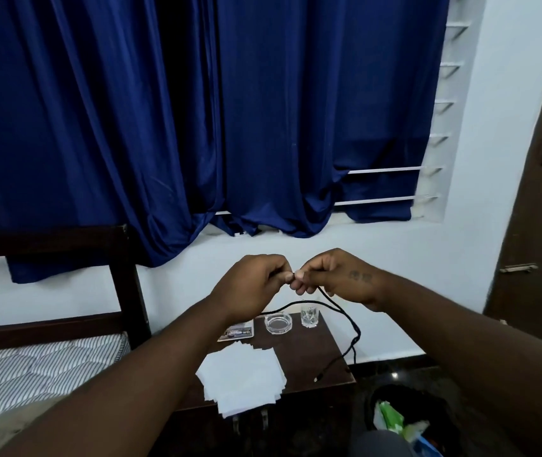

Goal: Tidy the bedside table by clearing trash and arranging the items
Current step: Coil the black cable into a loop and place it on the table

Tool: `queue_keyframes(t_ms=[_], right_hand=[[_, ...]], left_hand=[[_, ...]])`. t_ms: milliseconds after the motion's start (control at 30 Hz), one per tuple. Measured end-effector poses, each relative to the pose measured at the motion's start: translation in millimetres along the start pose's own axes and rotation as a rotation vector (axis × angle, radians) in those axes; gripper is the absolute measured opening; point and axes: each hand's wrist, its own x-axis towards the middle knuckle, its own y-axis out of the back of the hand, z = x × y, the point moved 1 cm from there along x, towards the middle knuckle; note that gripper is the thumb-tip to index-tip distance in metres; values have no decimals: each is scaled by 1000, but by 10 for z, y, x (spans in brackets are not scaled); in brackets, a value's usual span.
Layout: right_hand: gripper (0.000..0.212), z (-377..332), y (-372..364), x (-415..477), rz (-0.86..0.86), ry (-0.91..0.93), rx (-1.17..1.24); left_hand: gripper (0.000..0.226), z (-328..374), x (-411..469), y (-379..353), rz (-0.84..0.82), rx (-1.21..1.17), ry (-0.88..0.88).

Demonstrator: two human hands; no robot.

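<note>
A loose, flimsy stack of white paper sheets (241,380) is seen overhanging the front edge of the dark, glossy wooden worktop (306,351) & could be swept off if brushed by a forearm. Above it, a thin black cable (355,328) is pinched at one spot by the left hand (253,285) & right hand (332,278), fingers curled, tips nearly touching; the slack hangs in a limp loop on the right w/ the plug end resting on the worktop. If that slack is dragged during coiling, the round clear glass ashtray (278,323) & small tumbler (310,314) at the back, both hard, smooth & breakable, could prob. be snagged & tipped.
</note>
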Motion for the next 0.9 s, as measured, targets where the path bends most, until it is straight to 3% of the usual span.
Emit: queue_keyframes(t_ms=[900], right_hand=[[29,-58,133,214,75,132,23]], left_hand=[[23,46,226,191,-22,-35,28]])
